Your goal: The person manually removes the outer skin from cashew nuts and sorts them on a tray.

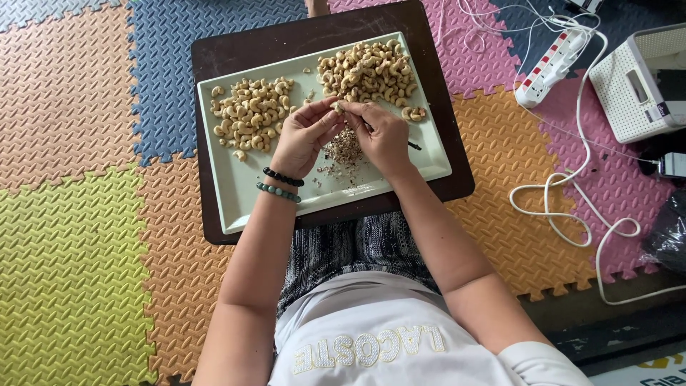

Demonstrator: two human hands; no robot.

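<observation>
Foam mat (86,236), one tray (236,193), two cashew piles (250,118), two hands (343,129)

Tray (236,193): smooth, pale, slightly glossy | worktop (229,50): dark, matt, wood-like board | floor mats (71,271): embossed foam, matt | cashews (250,114): dry, matt | bracelets (281,184): glossy beads

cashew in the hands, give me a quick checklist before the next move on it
1. Cashew pinched between left hand and right hand: ok.
2. Hands over the tray, so scraps land inside: ok.
3. Skin scraps heaped under the hands, on the tray: ok.
4. Left pile and right pile kept apart: ok.
5. Skin fully off the held nut: cannot tell.
6. Dark tool by the right hand: cannot tell what it is.
</observation>
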